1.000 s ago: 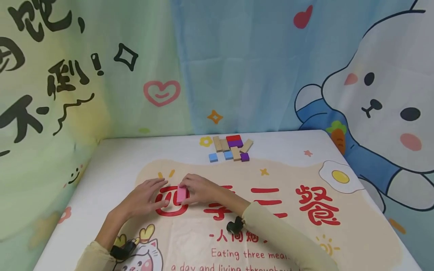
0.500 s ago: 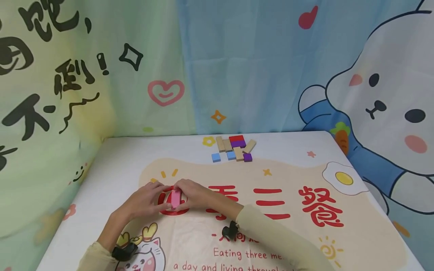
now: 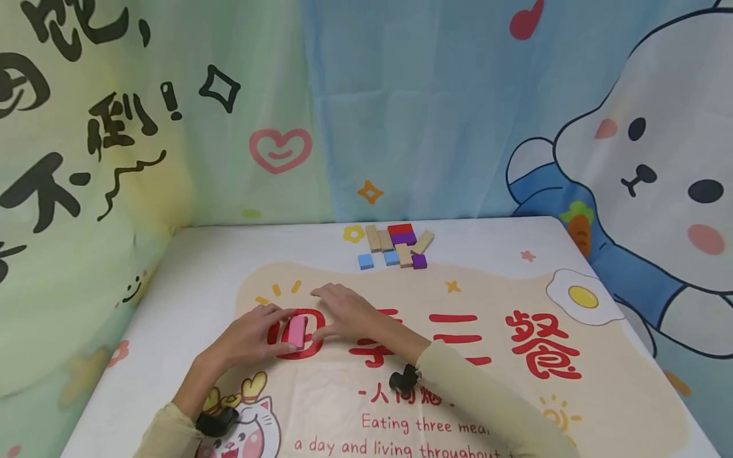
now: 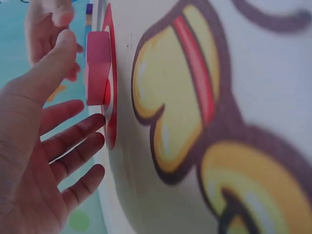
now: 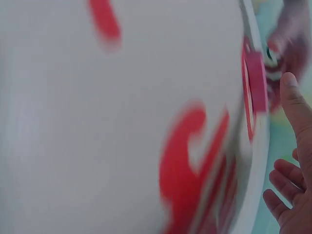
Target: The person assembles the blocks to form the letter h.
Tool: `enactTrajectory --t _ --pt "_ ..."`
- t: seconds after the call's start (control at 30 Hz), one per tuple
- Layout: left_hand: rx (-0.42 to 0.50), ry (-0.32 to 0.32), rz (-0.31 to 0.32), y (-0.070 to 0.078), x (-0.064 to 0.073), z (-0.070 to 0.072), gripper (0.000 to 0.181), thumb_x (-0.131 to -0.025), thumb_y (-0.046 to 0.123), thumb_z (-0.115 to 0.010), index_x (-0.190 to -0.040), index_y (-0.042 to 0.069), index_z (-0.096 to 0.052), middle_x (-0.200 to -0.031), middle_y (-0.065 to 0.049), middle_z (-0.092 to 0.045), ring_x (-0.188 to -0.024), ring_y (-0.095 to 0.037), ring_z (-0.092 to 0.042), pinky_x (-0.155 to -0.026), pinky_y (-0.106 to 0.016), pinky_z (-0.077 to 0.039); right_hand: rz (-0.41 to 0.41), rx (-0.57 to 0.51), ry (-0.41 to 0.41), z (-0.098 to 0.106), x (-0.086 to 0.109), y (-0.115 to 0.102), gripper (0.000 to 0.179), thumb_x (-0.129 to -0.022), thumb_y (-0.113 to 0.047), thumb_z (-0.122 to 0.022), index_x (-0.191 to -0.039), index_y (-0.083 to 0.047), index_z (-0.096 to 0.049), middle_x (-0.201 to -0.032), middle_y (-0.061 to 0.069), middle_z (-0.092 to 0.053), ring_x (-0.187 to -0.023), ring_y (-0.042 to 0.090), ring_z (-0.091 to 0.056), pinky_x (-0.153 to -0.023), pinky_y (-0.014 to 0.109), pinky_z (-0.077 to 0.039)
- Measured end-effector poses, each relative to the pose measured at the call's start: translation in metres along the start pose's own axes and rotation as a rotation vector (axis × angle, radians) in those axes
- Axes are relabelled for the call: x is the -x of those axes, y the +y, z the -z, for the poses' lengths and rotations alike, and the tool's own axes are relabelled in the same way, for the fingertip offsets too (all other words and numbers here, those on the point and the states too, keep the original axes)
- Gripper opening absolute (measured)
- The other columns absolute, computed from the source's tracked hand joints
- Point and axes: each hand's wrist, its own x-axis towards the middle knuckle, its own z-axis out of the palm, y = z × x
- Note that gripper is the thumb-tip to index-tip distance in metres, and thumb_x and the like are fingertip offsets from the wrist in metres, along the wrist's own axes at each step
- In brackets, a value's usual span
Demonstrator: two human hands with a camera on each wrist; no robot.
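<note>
A pink block [image 3: 296,332] lies on the red printed lettering of the tablecloth, between the two hands in the head view. My left hand [image 3: 246,334] is just left of it, thumb and forefinger reaching to its near and far ends. In the left wrist view, the fingers of that hand [image 4: 53,141] are spread and relaxed beside the pink block [image 4: 98,68]. My right hand [image 3: 346,315] stands to the block's right, thumb and fingers apart with a gap to it. The right wrist view, partly blurred, shows its relaxed fingers [image 5: 285,183] holding nothing.
At the back of the table [image 3: 487,245] is a loose group of blocks: a red block [image 3: 399,229] by a purple block [image 3: 403,238], several wooden blocks [image 3: 404,256], light blue blocks [image 3: 365,261] and a smaller purple block [image 3: 420,261]. A printed curtain [image 3: 412,127] hangs behind.
The right hand first held the pink block and brought it left between both hands. Now it has let go and drawn back to the right, while the left hand stays at the block.
</note>
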Motion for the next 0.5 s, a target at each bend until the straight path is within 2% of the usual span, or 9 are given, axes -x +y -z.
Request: enactTrajectory --t 0.17,0.33,0.43,0.5 --pt "-0.012 0.014 0.006 0.001 0.000 -0.002 0.071 -0.072 0.056 -0.078 -0.132 0.022 -0.060 -0.117 0.001 -0.061 -0.102 -0.013 -0.055 -0.077 -0.030 -0.054 -0.092 0.026 0.014 0.023 0.001 0.036 0.084 -0.077 -0.057 -0.074 -0.142 -0.012 -0.045 -0.138 0.006 -0.053 -0.129 0.022 -0.050 -0.107 0.041 -0.044" --pt "-0.027 0.028 0.002 0.003 0.001 -0.003 0.070 -0.071 0.052 -0.081 -0.130 0.020 -0.062 -0.116 0.000 -0.062 -0.102 -0.014 -0.056 -0.076 -0.030 -0.055 -0.250 0.029 0.015 0.044 -0.008 0.070 0.078 -0.081 -0.052 -0.073 -0.143 -0.013 -0.046 -0.142 0.009 -0.049 -0.133 0.026 -0.047 -0.106 0.045 -0.045" --pt "-0.034 0.038 -0.003 0.004 0.000 -0.005 0.070 -0.070 0.051 -0.082 -0.129 0.020 -0.062 -0.115 0.000 -0.062 -0.103 -0.015 -0.057 -0.076 -0.031 -0.056 -0.308 0.039 0.013 0.050 -0.013 0.087 0.071 -0.086 -0.047 -0.070 -0.143 -0.012 -0.046 -0.142 0.010 -0.048 -0.129 0.025 -0.049 -0.104 0.043 -0.047" --pt "-0.037 0.042 -0.005 0.004 -0.001 -0.005 0.070 -0.070 0.052 -0.082 -0.129 0.020 -0.062 -0.115 0.000 -0.062 -0.103 -0.014 -0.057 -0.077 -0.030 -0.057 -0.318 0.045 0.010 0.051 -0.015 0.096 0.065 -0.089 -0.042 -0.068 -0.142 -0.010 -0.047 -0.138 0.011 -0.049 -0.123 0.024 -0.051 -0.102 0.040 -0.048"
